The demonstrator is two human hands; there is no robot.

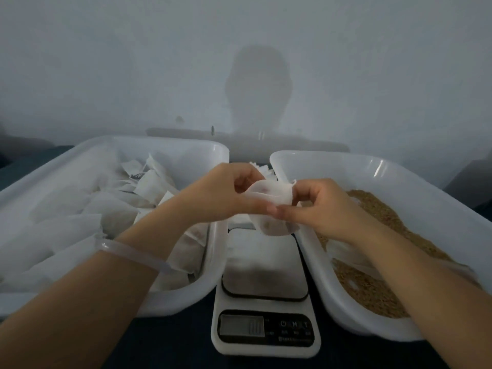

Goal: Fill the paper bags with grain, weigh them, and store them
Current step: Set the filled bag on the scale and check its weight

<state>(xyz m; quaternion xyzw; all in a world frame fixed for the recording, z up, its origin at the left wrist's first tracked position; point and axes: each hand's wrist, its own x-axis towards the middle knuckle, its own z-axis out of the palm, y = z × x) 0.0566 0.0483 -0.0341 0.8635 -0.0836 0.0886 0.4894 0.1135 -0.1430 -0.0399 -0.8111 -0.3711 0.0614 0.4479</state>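
Left hand (223, 194) and right hand (322, 206) both pinch the paper bag (269, 198) at its mouth, above the scale (265, 265) mid-desk, and tugging too hard could rip the thin paper before grain (372, 286) goes in.

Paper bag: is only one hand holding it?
No: the left hand and the right hand both pinch the paper bag, holding it up between the two bins.
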